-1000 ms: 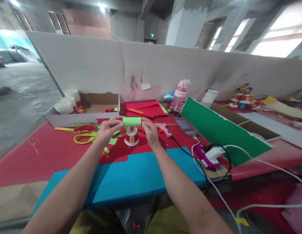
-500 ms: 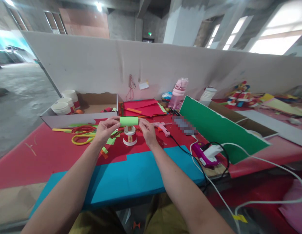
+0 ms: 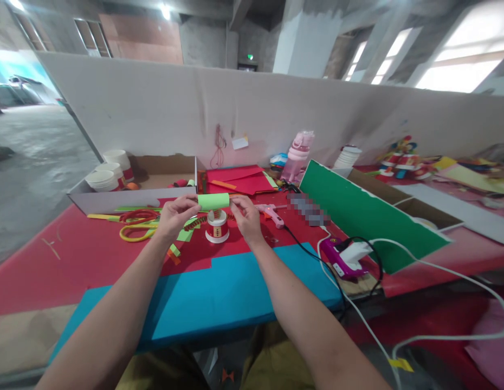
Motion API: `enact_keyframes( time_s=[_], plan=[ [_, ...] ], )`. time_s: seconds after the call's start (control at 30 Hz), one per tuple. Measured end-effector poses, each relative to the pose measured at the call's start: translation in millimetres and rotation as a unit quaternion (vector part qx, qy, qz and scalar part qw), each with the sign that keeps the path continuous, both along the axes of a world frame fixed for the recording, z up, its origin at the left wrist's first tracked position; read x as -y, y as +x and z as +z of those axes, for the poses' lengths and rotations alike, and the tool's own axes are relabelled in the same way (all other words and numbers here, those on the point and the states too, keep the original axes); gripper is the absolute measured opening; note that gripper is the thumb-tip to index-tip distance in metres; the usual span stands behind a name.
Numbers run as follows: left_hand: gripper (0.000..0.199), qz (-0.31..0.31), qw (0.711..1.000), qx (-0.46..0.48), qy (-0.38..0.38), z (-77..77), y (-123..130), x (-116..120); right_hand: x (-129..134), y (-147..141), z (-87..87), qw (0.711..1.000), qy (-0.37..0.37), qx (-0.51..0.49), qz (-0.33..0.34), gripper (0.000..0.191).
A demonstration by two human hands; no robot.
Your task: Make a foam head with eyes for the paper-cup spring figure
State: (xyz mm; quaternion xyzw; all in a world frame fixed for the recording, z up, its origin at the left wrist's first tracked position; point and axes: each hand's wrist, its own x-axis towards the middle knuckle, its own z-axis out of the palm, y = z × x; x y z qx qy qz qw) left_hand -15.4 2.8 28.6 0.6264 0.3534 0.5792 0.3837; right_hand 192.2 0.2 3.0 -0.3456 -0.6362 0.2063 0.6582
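A light green paper roll (image 3: pixel 213 202) is held level between my two hands. My left hand (image 3: pixel 176 215) pinches its left end, and my right hand (image 3: pixel 244 216) closes on its right end. Just below and behind the roll, a white and red paper cup (image 3: pixel 217 230) stands upside down on the red table cover (image 3: pixel 126 271), with brown twisted stems sticking out at both sides. Right of my right hand lies a pink glue gun (image 3: pixel 272 215). Scissors with yellow and red handles (image 3: pixel 136 232) lie left of my left hand, beside green paper pieces.
A cardboard box (image 3: pixel 162 173) with paper cups stands at the back left, near red paper sheets (image 3: pixel 239 180). A pink bottle (image 3: pixel 297 157), green panel (image 3: pixel 366 216) and purple power strip (image 3: pixel 344 260) with cables are at the right. A blue mat (image 3: pixel 219 292) covers the front edge.
The green roll has shifted very slightly to the left in my hands. Both hands keep their grip, and the things on the table have not moved.
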Motion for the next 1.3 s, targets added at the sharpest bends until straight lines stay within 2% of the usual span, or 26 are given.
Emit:
enact_keyframes(
  time_s=[0.23,0.67,1.3],
  plan=[
    [0.015,-0.004,1.0,-0.008,0.009,0.5,1,1,5,1,3.4,0.998,0.02,0.056,-0.032,0.009],
    [0.014,-0.026,0.997,-0.061,0.047,6.8,-1,3,4,3,2.1,0.998,0.016,0.065,-0.012,0.006],
    [0.015,-0.053,0.992,-0.105,0.053,-3.4,-10,-4,5,8,-0.8,0.993,0.008,0.11,-0.036,0.006]
  ],
)
